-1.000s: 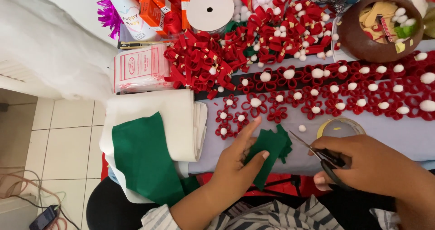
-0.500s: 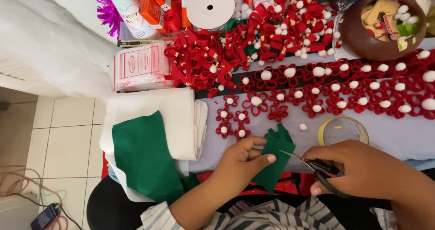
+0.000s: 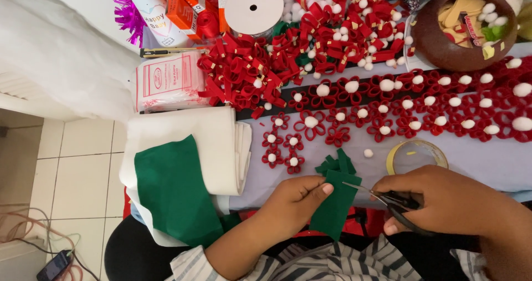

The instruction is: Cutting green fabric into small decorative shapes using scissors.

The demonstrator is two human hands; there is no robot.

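Observation:
My left hand (image 3: 291, 200) pinches a small piece of green felt (image 3: 334, 203) at the table's near edge. My right hand (image 3: 449, 200) grips black-handled scissors (image 3: 390, 199), whose blades point left and meet the felt's upper right edge. Several cut green felt strips (image 3: 335, 163) lie on the table just above the held piece. Small red loop flowers with white pompom centres (image 3: 282, 148) sit a little beyond my left hand.
A folded white and green felt stack (image 3: 183, 165) hangs over the table's left edge. A clear tape roll (image 3: 417, 155) lies near my right hand. Rows of red flowers (image 3: 421, 109), a red loop pile (image 3: 244, 76), a brown bowl (image 3: 443, 43) and a white ribbon spool (image 3: 253, 8) fill the back.
The felt piece has been turned to hang more upright in my left hand, and the scissors have closed in onto its upper right edge.

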